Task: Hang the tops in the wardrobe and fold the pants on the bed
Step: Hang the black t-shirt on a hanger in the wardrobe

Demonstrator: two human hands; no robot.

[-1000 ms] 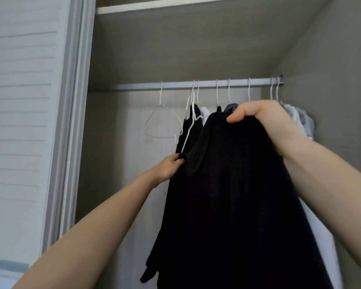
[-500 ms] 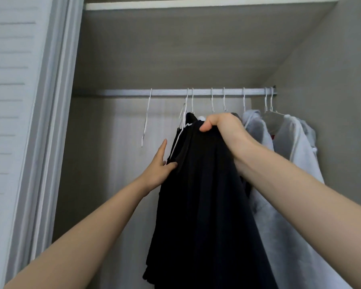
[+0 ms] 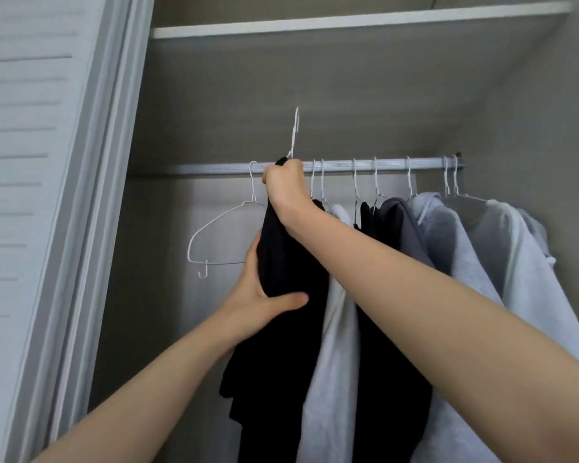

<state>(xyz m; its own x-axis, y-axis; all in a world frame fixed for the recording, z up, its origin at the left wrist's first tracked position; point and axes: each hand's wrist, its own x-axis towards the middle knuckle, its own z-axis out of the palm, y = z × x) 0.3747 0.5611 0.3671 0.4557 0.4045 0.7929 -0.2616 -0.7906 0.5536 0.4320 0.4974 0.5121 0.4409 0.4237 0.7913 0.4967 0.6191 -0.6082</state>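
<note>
At the rail (image 3: 214, 168), near the centre of the view, the right hand (image 3: 285, 188) has its fingers (image 3: 272, 177) curled tight round the neck of a black top (image 3: 281, 295), pinching cloth and a white wire hanger (image 3: 294, 135) together; the hanger's hook pokes up at 12 o'clock from the fist, above the rail and not on it. Down at 6 o'clock from that fist, the left hand (image 3: 259, 295) grips the same top, thumb laid across the front, fingers hidden behind the cloth. Out at 9 o'clock an empty hanger (image 3: 214, 228) hangs from the rail. Toward 3 o'clock hang a white top (image 3: 335, 329), a dark grey top (image 3: 401, 228) and light grey tops (image 3: 475, 262), inside the wardrobe (image 3: 315, 95) beside its louvred door (image 3: 30, 162).
</note>
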